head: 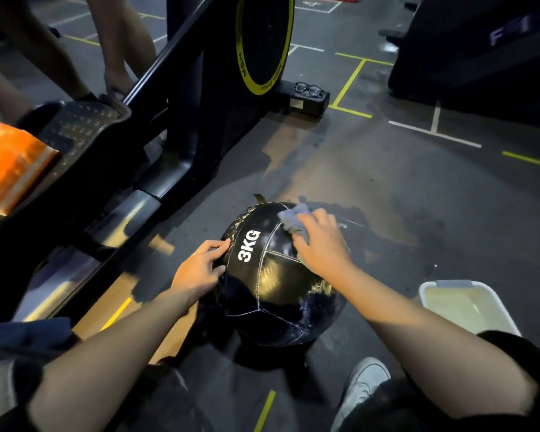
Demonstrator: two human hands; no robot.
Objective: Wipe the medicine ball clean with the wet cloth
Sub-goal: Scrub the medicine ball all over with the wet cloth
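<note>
Pressing a cloth (pixel 293 218) on the ball (pixel 275 275), right hand (pixel 321 241) grips it; left hand (pixel 200 266) rests flat, fingers straight, on the ball's side

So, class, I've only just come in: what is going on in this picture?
A person crouches on a dark gym floor cleaning a round black leather medicine ball marked 3KG. The left hand steadies the ball's side with spread fingers, while the right hand presses a crumpled grey cloth on its upper right. A white rectangular plastic tub stands to the right.
</note>
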